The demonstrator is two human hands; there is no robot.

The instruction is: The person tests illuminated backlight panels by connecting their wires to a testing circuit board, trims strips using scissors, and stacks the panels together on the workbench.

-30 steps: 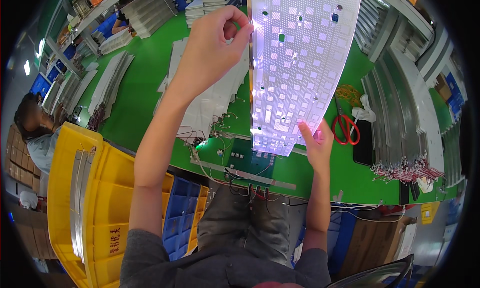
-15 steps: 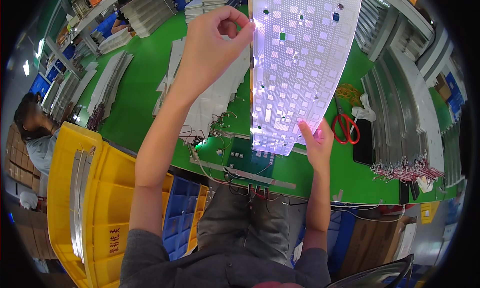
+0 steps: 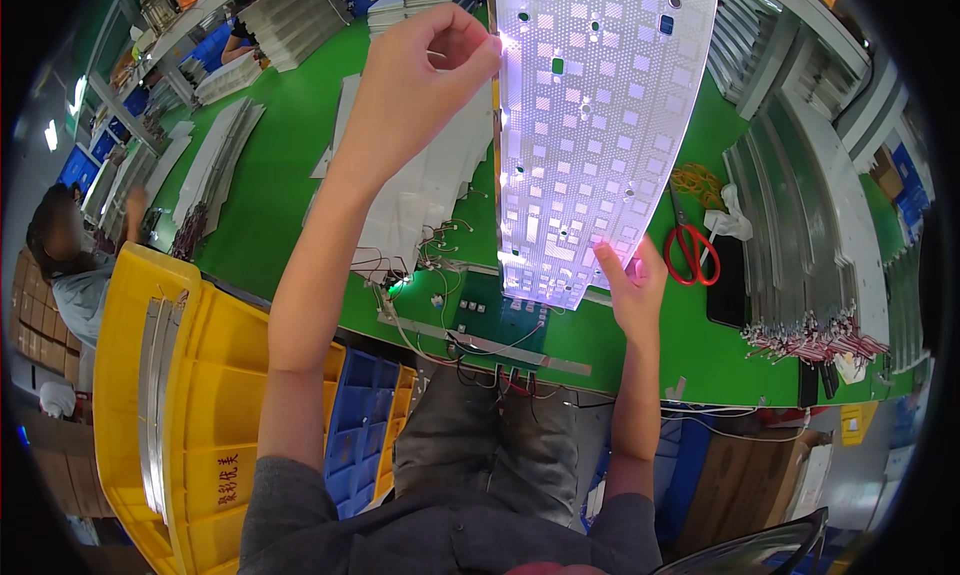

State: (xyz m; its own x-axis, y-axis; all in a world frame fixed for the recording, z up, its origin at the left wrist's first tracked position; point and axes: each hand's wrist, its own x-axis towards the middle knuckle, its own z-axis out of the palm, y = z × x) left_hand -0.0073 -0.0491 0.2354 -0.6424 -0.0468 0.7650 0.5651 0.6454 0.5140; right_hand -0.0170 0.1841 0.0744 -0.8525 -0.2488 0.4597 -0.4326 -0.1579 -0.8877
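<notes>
A lit, translucent backlight panel (image 3: 590, 135), dotted and patterned with pale squares, stands tilted up between my hands. My left hand (image 3: 425, 85) pinches its left edge near the top, thumb against fingertips. Lower down, my right hand (image 3: 635, 280) grips the right edge, thumb on the front face and fingers partly hidden behind. The panel's bottom end is over a green circuit board (image 3: 490, 315) at the table's front edge, with thin wires around it. Whether the two touch I cannot tell. A small green light (image 3: 401, 283) glows left of the board.
White panels (image 3: 410, 215) with wired ends lie left of the lit one. Red-handled scissors (image 3: 692, 255), a black phone-like slab (image 3: 727, 293) and stacked panels (image 3: 800, 225) are on the right. A yellow crate (image 3: 215, 405) stands at lower left. Another person (image 3: 75, 265) sits far left.
The lit panel's upper part and my left hand have shifted slightly left. My right hand keeps its place. The other person at far left has raised a hand toward the panels.
</notes>
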